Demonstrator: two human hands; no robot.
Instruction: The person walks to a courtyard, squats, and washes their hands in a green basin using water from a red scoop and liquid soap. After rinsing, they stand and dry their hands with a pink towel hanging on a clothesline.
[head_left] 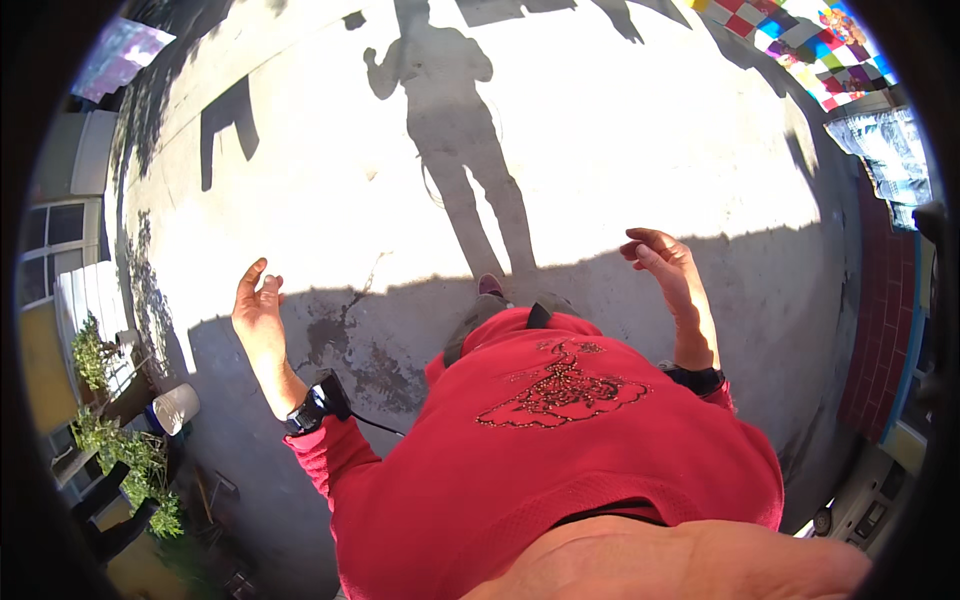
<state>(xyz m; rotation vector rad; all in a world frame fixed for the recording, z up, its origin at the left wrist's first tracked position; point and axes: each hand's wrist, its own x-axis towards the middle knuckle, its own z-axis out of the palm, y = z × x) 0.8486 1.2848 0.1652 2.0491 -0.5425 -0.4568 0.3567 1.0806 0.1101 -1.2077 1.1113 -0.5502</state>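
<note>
My left hand [258,318] is raised out to the left over the pale concrete ground [270,440], fingers loosely bent and apart, holding nothing. A dark watch-like band [318,402] with a cable sits on that wrist. Out to the right hangs my right hand [672,272], its thumb and half-bent fingers apart around nothing. It wears a dark band [695,380] too. Neither hand touches anything. Between them are my red top [590,440] with a beaded pattern and one dark shoe [490,285].
My shadow [450,110] stretches ahead on sunlit concrete. On the left are a white bucket [176,409], green plants [120,450] and a window [55,240]. Checkered cloth [800,40] and light denim [885,150] hang at the right, above a red brick-like wall [880,320]. A pale vehicle [865,505] stands lower right.
</note>
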